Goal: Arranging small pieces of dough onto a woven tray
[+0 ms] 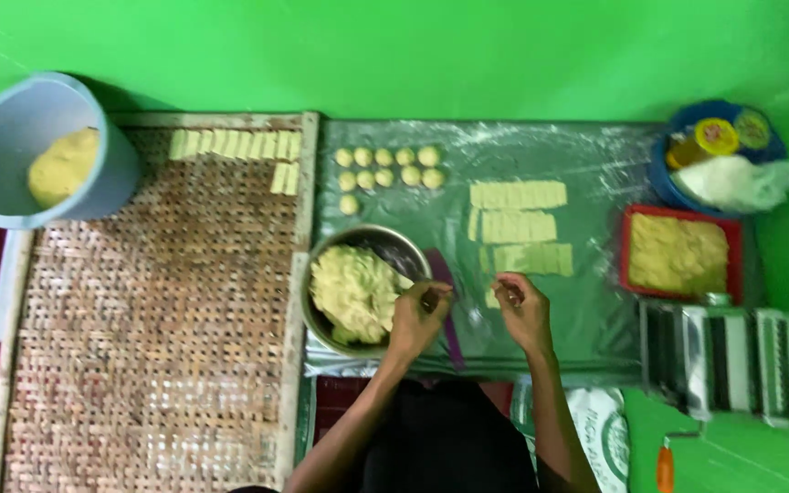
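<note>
I see my left hand [420, 313] at the rim of the round steel bowl of pale yellow dough [358, 290], fingers pinched on a small bit of it. My right hand [522, 309], just right of the bowl, pinches another small piece. Beyond the bowl lie small dough balls [387, 167]; flat dough strips [518, 225] lie to its right.

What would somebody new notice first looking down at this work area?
Probably the vivid green wall behind everything, and the round metal bowl of pale yellow filling at centre, with the left hand at its rim and the right hand beside it over the floured plastic sheet. To the left lies a big woven bamboo tray, with a row of pale dough strips along its top edge.
</note>
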